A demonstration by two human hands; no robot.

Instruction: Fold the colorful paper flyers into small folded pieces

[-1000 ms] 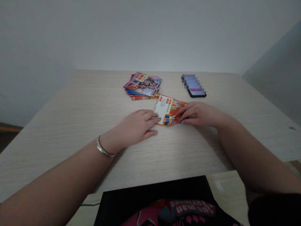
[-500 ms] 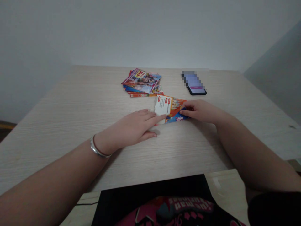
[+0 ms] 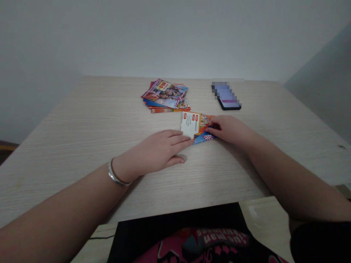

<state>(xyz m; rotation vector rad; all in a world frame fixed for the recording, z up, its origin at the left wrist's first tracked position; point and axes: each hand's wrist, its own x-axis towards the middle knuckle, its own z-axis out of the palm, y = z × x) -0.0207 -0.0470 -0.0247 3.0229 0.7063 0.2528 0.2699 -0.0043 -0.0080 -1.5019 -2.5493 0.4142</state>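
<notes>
Pinning leaflet (image 3: pixel 195 125) to counter (image 3: pixel 90 120) w/ left hand (image 3: pixel 159 149): fingers (image 3: pixel 181 140) stretched flat, close together, tips on near-left corner, gripping nothing. Pinching leaflet's rt edge w/ right hand (image 3: pixel 229 129), fingers (image 3: pixel 212 128) narrow, curled onto the paper, near corner turned up, blue underside on show. Sits mid-counter, just in front of stack of leaflets (image 3: pixel 166 96) but apart from it. Phone (image 3: pixel 227 98) further back on rt, clear of both. Silver bangle (image 3: pixel 116 176) on left wrist. Prob. v. light, thin glossy paper: floppy, easy to crease or tear, likely to skate on smooth wood unless held down. Best taken at an edge or corner betw. thumb & forefinger, w/ other hand flat on top as anchor. No hard squeezing, else kinks.
</notes>
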